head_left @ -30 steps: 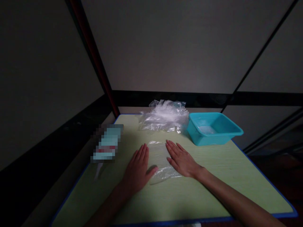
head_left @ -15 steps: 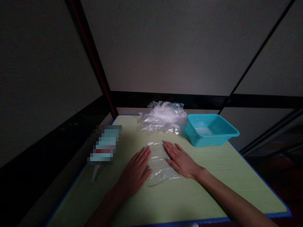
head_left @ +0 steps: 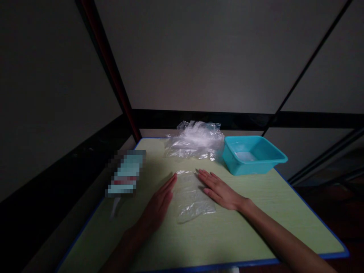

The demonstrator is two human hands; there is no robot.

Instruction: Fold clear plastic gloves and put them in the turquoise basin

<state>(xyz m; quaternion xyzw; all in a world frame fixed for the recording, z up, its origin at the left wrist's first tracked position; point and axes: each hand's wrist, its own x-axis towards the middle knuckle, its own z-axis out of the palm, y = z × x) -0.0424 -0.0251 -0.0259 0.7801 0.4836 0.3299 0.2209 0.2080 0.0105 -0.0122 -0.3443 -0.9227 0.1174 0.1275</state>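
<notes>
A clear plastic bag (head_left: pixel 192 197) lies flat and slightly wrinkled on the pale green table (head_left: pixel 227 239). Along the bag's left edge is my left hand (head_left: pixel 159 204), tilted onto its side with its fingers stretched forward and holding nothing. My right hand (head_left: pixel 220 189) rests palm down at the bag's right edge, fingers extended, also holding nothing. Behind the bag sits a heap of crumpled clear plastic bags (head_left: pixel 196 140).
A turquoise basin (head_left: pixel 250 168) with something whitish inside stands at the back right of the table. At the left edge lies a blurred-out, light teal object (head_left: pixel 127 172). Walls rise behind and to the left of the table.
My left hand has moved a little left, off the bag's edge, and turned onto its side. My right hand has shifted slightly; the bag lies nearly as before.
</notes>
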